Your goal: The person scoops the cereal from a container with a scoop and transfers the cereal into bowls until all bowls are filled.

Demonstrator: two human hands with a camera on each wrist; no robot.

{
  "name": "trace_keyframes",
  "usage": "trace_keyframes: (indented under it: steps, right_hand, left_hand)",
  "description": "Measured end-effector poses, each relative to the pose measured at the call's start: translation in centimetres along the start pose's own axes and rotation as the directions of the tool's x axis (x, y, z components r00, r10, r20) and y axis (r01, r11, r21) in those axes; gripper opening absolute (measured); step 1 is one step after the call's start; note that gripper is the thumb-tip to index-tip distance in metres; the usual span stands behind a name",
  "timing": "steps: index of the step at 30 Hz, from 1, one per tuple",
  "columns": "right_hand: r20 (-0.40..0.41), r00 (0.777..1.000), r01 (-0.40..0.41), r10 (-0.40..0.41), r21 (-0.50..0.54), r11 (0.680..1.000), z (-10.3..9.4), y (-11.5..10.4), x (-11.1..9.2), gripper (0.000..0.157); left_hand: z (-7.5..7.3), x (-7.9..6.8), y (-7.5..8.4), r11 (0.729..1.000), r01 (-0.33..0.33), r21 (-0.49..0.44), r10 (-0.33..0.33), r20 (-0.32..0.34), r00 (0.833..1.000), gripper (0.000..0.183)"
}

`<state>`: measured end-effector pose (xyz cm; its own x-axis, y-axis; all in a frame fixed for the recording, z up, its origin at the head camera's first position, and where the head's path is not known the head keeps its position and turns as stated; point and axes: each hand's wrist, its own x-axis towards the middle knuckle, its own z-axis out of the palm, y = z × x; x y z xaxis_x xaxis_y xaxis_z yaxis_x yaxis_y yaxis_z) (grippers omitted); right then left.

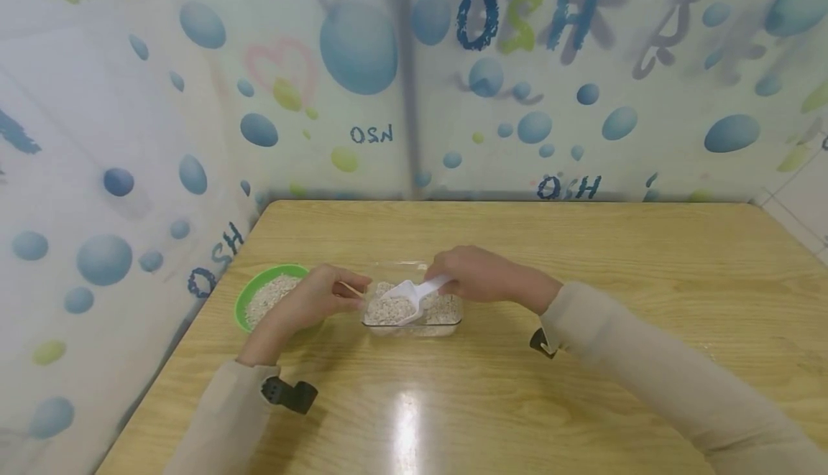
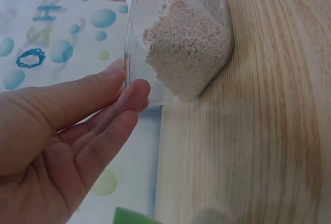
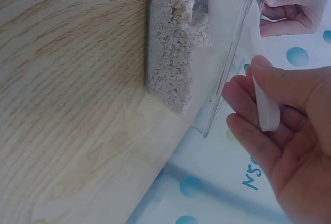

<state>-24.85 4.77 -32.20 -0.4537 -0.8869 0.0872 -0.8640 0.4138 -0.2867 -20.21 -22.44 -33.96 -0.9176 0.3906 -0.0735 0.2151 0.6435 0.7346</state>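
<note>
A clear rectangular container (image 1: 412,330) of pale flakes that look like oats (image 3: 170,48) stands on the table. My left hand (image 1: 317,295) pinches its left rim between thumb and fingers, as the left wrist view shows. In my right hand (image 1: 479,274) is the handle of a white scoop (image 1: 435,285), gripped between thumb and fingers. The scoop's bowl sits in the container, with flakes in and around it. Beside my left hand, partly hidden behind it, a green bowl (image 1: 241,308) holds more flakes (image 1: 272,295).
The wooden table (image 1: 582,403) reaches back to a wall (image 1: 453,101) with printed bubbles and letters. Another wall stands along its left edge. A few pale crumbs (image 1: 708,351) lie on the right side of the table.
</note>
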Motion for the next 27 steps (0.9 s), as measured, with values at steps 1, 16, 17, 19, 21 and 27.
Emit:
trace_keyframes:
  steps: [1, 16, 17, 19, 21, 27]
  right_hand:
    - [-0.013, 1.000, 0.008, -0.008, -0.002, 1.000, 0.1, 0.1, -0.1, 0.019]
    - [-0.111, 0.993, 0.047, -0.046, -0.001, 0.999, 0.5, 1.1, -1.3, 0.022]
    - [-0.117, 0.992, 0.046, -0.046, 0.001, 0.999, 0.5, 1.2, -1.4, 0.021]
    - [-0.128, 0.991, 0.042, -0.041, 0.006, 0.999, 0.5, 1.2, -1.5, 0.021]
    - [-0.144, 0.989, 0.033, -0.029, 0.025, 0.999, 0.5, 1.2, -1.7, 0.021]
    - [-0.169, 0.986, 0.005, 0.003, 0.051, 0.999, 0.6, 1.4, -2.4, 0.023]
  left_hand:
    - [0.0, 0.0, 0.0, 1.000, -0.006, 0.000, 0.006, 0.000, 1.000, 0.036]
    - [-0.1, 0.0, -0.3, 0.999, -0.031, -0.011, 0.031, 0.004, 1.000, 0.038]
    - [-0.1, 0.0, -0.4, 0.999, -0.031, -0.014, 0.032, 0.005, 0.999, 0.038]
    - [-0.1, -0.1, -0.4, 0.999, -0.034, -0.022, 0.034, 0.007, 0.999, 0.038]
    - [-0.1, -0.1, -0.5, 0.999, -0.034, -0.031, 0.034, 0.009, 0.999, 0.038]
    - [-0.1, -0.3, -0.4, 0.999, -0.035, -0.041, 0.036, 0.011, 0.999, 0.038]
